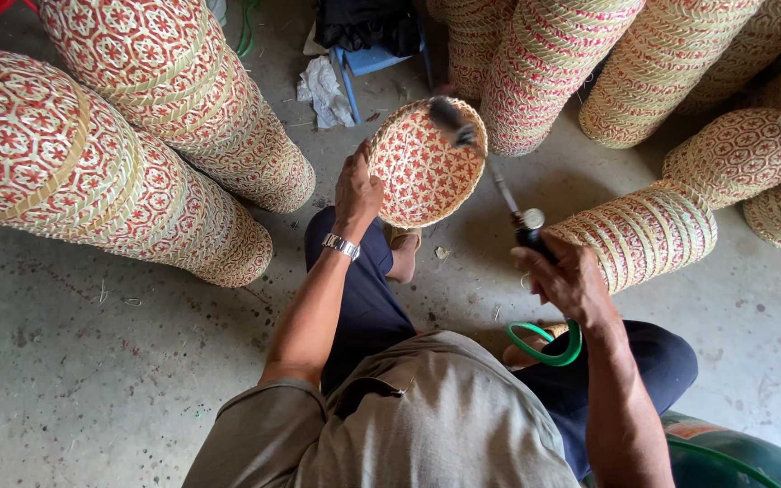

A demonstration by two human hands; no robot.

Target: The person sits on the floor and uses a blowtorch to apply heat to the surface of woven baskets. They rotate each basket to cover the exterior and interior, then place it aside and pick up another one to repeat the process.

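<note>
At frame centre: left hand (357,192) grips rim of woven basket (422,167), tilted toward torch wand (499,181); right hand (571,280) closed around handle. Best keep nozzle moving, basket turning, green hose (544,348) slack.

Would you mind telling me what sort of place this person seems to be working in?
Probably a basket-making workshop. Long stacks of red-patterned woven baskets lie on a bare concrete floor, and the left hand holds one basket while the right hand points a hose-fed torch-like tool at it.
</note>
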